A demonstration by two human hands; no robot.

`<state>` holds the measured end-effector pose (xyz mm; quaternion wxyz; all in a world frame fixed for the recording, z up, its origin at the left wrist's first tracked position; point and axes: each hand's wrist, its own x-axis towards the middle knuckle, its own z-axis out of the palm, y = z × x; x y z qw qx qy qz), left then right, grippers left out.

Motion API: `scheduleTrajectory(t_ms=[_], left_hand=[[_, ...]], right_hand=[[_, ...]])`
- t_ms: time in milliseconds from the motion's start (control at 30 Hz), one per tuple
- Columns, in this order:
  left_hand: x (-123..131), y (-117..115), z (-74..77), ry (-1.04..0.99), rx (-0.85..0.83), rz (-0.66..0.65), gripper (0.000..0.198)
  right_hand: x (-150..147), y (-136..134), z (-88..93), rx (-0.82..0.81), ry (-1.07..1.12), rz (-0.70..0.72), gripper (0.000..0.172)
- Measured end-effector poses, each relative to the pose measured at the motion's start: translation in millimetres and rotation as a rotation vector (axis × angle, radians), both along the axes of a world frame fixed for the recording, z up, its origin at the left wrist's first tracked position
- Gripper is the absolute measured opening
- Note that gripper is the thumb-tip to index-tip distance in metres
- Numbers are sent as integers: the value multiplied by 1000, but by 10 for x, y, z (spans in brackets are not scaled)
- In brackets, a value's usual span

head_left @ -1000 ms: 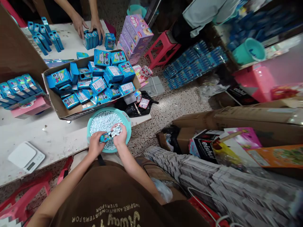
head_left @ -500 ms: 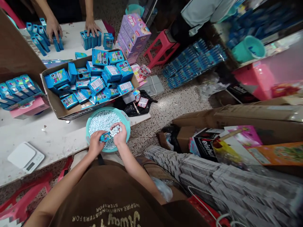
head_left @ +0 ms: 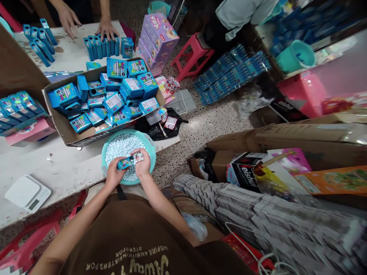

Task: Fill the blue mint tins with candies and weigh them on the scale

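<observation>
My left hand (head_left: 114, 172) is closed round a small blue candy box (head_left: 124, 163), its open end turned toward my right hand. Some pale candies (head_left: 138, 157) lie in the cupped fingers of my right hand (head_left: 143, 165), right beside that opening. Both hands are over a turquoise basin (head_left: 153, 154) filled with small pale blue and white candies (head_left: 122, 145). Behind the basin stands a cardboard carton (head_left: 59, 128) heaped with blue candy boxes (head_left: 114, 102).
A white scale (head_left: 24, 189) sits on the white table (head_left: 77, 168) at left. Across from me, a co-worker's hands (head_left: 106, 28) handle a row of blue boxes (head_left: 100, 47). Stacked purple boxes (head_left: 157, 34) and a pink stool (head_left: 192, 57) stand beyond. Bundled grey cartons (head_left: 243, 208) lie at right.
The pile in my right hand has become smaller, and the box's open end now shows beside it. The co-worker's one hand has let go of boxes, and the row has grown longer.
</observation>
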<state>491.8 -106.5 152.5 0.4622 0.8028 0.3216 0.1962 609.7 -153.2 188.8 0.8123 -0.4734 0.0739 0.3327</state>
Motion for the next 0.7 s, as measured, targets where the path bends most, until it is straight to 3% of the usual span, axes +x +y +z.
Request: scheduleTrajectory(t_ms=[267,433,533,700], left_hand=[[22,-36,9,-18,-1,-11,36],[63,-61,55,-70,-33,-32,35],[78,-83,91,-143,-86,-12,35],[90,-101,128,-139,-37,-41,36]], right_hand=[[8,1,39,-62,-71,0,28],[-2,-22,156,-82,-147,1,36],[-6,-20,235,-104,-159,-15,35],[-47,-27,281,-146,-174,-67,34]])
